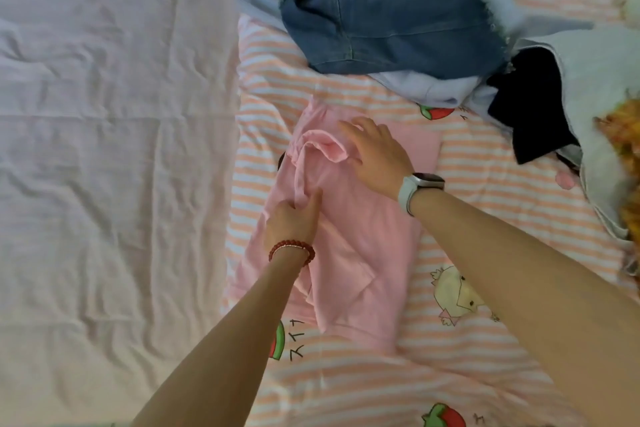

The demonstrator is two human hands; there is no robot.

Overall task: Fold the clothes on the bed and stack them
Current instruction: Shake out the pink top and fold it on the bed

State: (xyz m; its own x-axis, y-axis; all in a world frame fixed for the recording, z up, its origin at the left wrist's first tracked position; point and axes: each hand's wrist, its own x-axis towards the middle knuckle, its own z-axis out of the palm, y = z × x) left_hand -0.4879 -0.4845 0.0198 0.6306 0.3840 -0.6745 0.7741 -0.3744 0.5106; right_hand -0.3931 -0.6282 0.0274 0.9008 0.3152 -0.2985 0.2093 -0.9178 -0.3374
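A pink garment [360, 246] lies partly folded on the striped quilt [485, 204] in the middle of the view. My left hand [294, 218], with a red bead bracelet, pinches a bunched fold of the pink cloth near its left side. My right hand [375, 152], with a white watch on the wrist, lies flat with spread fingers on the garment's upper part, beside a raised curl of fabric. Behind them a pile holds blue denim shorts [381, 7], a pale blue garment [422, 90] and a dark navy piece [530, 107].
A wrinkled pale lilac sheet [114, 149] covers the left half of the bed. At the right edge lie a light grey garment [602, 87] and something orange and fuzzy [623, 149]. The quilt has strawberry and cartoon prints.
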